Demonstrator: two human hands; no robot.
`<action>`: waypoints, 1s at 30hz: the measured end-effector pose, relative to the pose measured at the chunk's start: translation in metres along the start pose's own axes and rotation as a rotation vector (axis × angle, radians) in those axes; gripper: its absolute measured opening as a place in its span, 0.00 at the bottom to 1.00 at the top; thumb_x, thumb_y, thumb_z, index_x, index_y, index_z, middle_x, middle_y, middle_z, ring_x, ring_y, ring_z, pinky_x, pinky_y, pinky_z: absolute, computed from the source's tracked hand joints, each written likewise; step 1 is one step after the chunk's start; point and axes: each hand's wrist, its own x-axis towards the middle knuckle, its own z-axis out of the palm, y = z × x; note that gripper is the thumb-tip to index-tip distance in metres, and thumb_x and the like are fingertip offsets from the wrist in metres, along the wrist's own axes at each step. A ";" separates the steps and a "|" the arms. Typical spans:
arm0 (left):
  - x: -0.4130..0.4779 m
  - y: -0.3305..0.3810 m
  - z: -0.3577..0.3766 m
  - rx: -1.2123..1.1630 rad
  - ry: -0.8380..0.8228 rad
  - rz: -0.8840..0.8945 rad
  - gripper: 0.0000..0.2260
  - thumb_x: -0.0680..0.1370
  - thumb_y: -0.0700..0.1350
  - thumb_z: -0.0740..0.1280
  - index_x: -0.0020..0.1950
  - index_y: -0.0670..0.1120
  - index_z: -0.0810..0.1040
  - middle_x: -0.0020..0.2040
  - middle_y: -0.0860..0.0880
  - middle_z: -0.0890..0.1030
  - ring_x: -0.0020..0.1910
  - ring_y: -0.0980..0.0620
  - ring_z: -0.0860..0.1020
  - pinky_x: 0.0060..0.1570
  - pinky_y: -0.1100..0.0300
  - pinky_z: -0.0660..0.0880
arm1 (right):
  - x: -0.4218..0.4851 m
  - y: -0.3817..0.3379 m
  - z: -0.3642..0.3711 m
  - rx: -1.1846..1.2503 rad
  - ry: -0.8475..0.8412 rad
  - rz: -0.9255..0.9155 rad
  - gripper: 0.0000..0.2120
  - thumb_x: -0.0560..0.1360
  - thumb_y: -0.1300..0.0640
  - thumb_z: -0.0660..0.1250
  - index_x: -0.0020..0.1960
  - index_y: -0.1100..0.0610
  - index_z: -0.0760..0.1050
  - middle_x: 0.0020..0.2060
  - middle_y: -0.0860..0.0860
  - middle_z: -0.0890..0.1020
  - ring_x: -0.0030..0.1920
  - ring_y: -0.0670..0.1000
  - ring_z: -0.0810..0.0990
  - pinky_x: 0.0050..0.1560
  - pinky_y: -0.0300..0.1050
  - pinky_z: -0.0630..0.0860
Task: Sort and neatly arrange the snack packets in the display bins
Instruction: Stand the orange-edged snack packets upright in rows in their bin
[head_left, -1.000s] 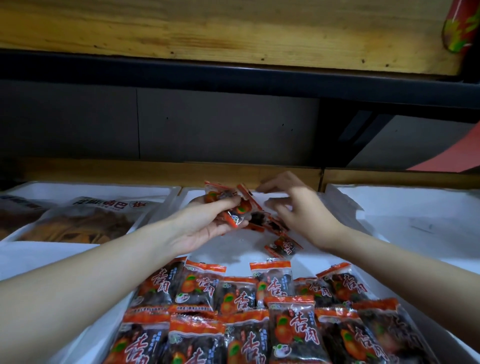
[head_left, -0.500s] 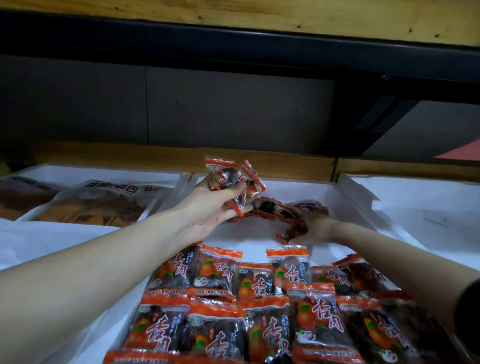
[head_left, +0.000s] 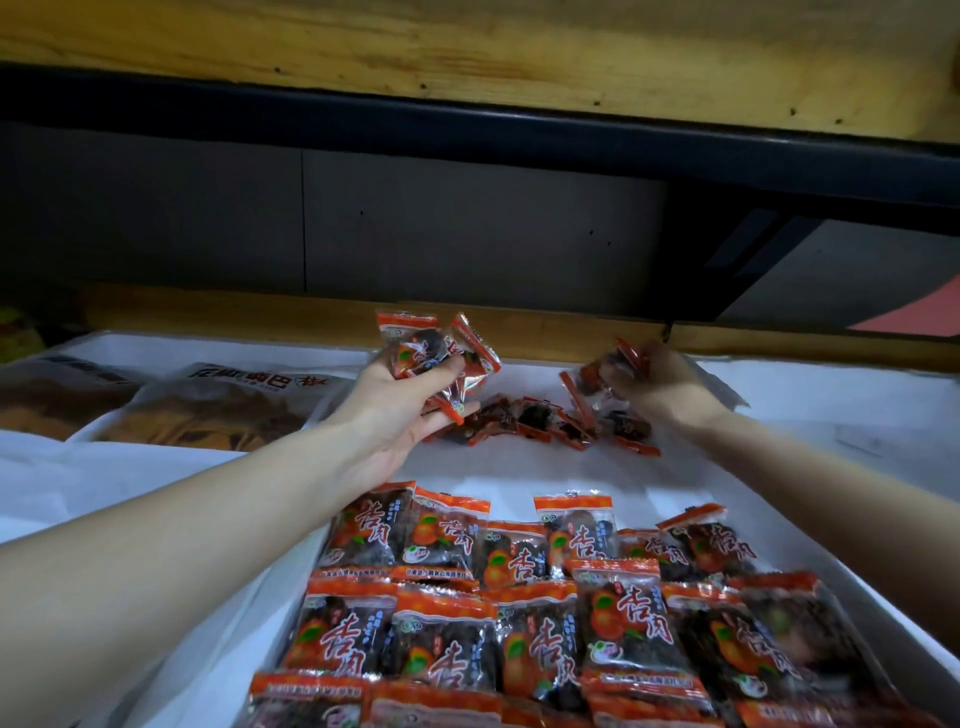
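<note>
Head view: the fingers (head_left: 431, 434) of the left hand (head_left: 395, 421) are curled round a bunch of packets (head_left: 423, 348), with the thumb pressed across the front; the orange-topped ends are fanned out above the hand, left of the frame's centre. Further right, at much the same height, a second bunch (head_left: 595, 376) is gripped by the right hand (head_left: 670, 387) (blurred, so single fingers cannot be told apart). Both hands are held above the far end of the middle bin (head_left: 519, 475), a white tray.

Between and just below the hands, loose packets (head_left: 540, 421) are heaped untidily on the bin's white floor. Nearer the lower edge of the frame, rows of packets (head_left: 524, 603) are laid face up and overlapping, their orange strips turned towards the far end.

At middle left a left bin (head_left: 156, 345) is seen with large bags (head_left: 218, 410) of brown snacks in it. At middle right the white right bin (head_left: 841, 415) is seen. Behind all three a wooden ledge (head_left: 545, 332) is run across, and a wooden shelf (head_left: 467, 47) is fixed along the top of the frame.
</note>
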 end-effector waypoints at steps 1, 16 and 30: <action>0.000 0.001 -0.001 -0.003 0.019 0.007 0.20 0.75 0.36 0.68 0.67 0.43 0.72 0.61 0.43 0.80 0.57 0.45 0.80 0.57 0.47 0.78 | -0.007 -0.013 -0.004 0.113 -0.025 -0.013 0.07 0.78 0.55 0.64 0.50 0.58 0.75 0.38 0.51 0.79 0.39 0.49 0.77 0.34 0.39 0.69; -0.017 0.009 -0.005 0.029 0.089 -0.044 0.21 0.75 0.36 0.69 0.67 0.42 0.70 0.61 0.42 0.79 0.57 0.44 0.80 0.53 0.51 0.79 | -0.073 -0.064 0.009 -0.088 -0.932 -0.110 0.13 0.78 0.50 0.62 0.53 0.60 0.74 0.45 0.52 0.76 0.46 0.50 0.74 0.50 0.45 0.69; -0.029 0.005 0.007 0.034 -0.076 -0.078 0.18 0.72 0.39 0.71 0.61 0.43 0.72 0.54 0.43 0.83 0.50 0.47 0.83 0.49 0.52 0.81 | -0.075 -0.064 0.006 0.137 -0.488 -0.152 0.14 0.79 0.57 0.61 0.64 0.53 0.64 0.51 0.47 0.76 0.50 0.44 0.76 0.45 0.31 0.72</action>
